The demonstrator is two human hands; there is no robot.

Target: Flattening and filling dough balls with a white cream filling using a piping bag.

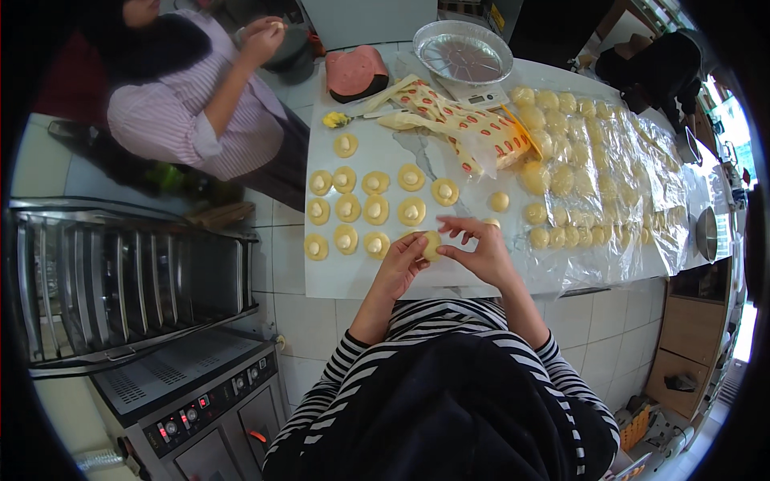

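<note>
Over the near edge of the white table, my left hand (403, 260) pinches a small flattened round of pale yellow dough (432, 246) between thumb and fingers. On its other side is my right hand (481, 248), its thumb at the dough's edge and its other fingers spread and curved above. Several flat dough rounds (346, 208), each topped with a dab of cream-coloured filling, lie in rough rows to the left. A plain dough ball (499, 201) sits beyond my right hand, and another dough ball (491, 223) is partly hidden behind that hand.
Clear plastic sheet (593, 260) covers rows of dough balls (561, 180) on the right. A patterned yellow bag (473, 120), kitchen scale (484, 98), foil tray (463, 52) and pink-and-black cloth item (357, 72) lie farther back. Another person (192, 96) stands at the far left; an oven (192, 401) is nearer.
</note>
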